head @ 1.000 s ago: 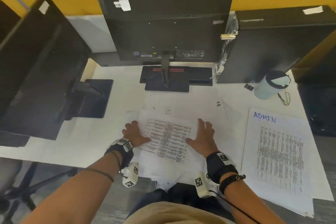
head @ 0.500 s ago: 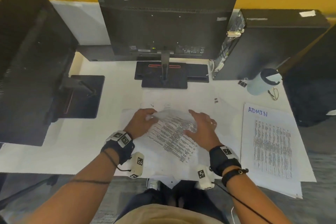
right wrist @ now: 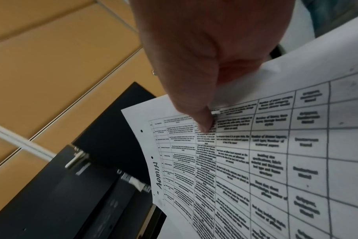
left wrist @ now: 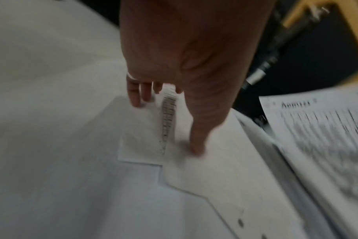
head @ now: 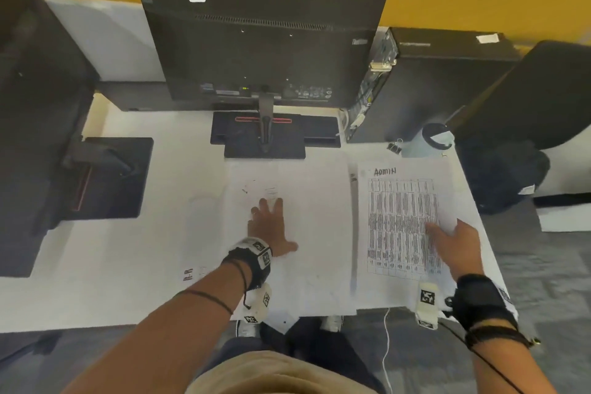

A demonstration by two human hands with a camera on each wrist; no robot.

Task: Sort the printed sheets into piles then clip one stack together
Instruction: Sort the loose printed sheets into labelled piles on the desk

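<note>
Since the earlier frame, the printed sheet (head: 399, 221) headed "Admin" has left the middle pile for the right side, where the right hand (head: 460, 246) pinches its right edge between thumb and fingers (right wrist: 202, 119), the paper curving up off the bench (head: 96, 265). Left hand (head: 268, 227) lies flat with straight, spread fingers (left wrist: 137, 93) pressing on the middle pile (head: 307, 265). Beyond the right fingers, a binder clip (head: 394, 147) sits beside a bottle (head: 431, 141).

Counts on the counter (head: 112, 265)
Three monitors (head: 262, 38), one computer tower (head: 447, 80), one binder clip (head: 394, 147), one bottle (head: 431, 141), two hands.
</note>
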